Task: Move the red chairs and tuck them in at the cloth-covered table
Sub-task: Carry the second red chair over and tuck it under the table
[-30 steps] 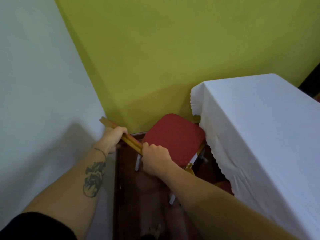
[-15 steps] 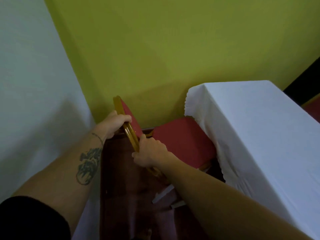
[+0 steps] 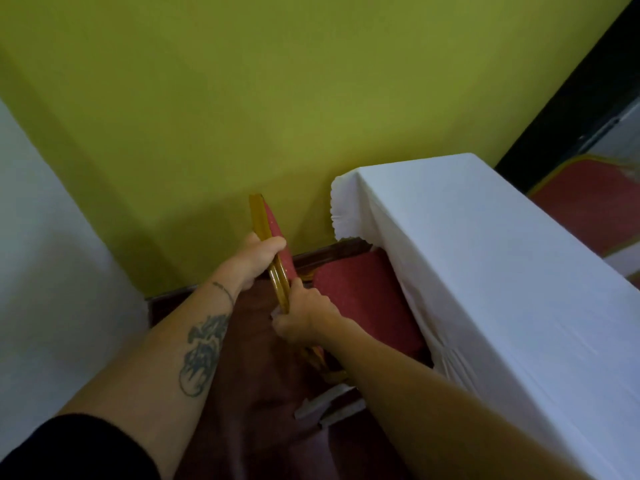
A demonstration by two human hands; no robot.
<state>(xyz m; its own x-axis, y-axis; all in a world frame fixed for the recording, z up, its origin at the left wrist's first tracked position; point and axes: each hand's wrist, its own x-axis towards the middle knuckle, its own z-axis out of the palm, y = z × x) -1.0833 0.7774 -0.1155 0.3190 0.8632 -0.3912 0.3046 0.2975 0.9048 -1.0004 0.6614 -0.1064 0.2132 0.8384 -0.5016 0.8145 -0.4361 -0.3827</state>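
Beside one table (image 3: 485, 271), two hands (image 3: 258, 259) (image 3: 301, 318) grip one chair (image 3: 360, 299), seemingly.

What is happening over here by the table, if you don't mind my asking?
A person is tucking a red chair in at the cloth-covered table. The left hand and the right hand both grip the gold frame of the chair's backrest. The red seat already sits partly under the white cloth's edge, near the corner by the yellow-green wall. Another red chair is visible beyond the table's far side.
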